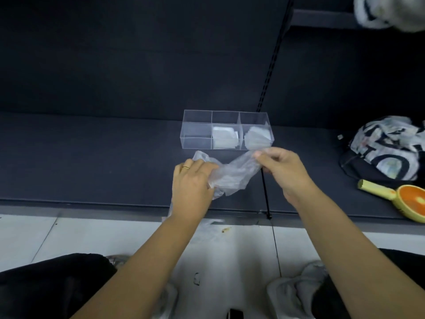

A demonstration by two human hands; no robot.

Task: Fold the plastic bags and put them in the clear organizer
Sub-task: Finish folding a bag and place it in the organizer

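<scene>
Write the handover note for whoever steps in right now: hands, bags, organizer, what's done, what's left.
Left hand grips one end of the clear plastic bag; right hand pinches the other end. The bag is stretched between them, in front of the clear organizer on the dark shelf.
Done: middle folded bag and right folded bag sit in their compartments.
Left: fold this bag, probably for the empty left compartment; a printed bag lies at right.

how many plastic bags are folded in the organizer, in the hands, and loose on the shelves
folded bags in the clear organizer: 2
clear bag held by left hand and right hand: 1
loose printed bags: 2
total: 5
</scene>
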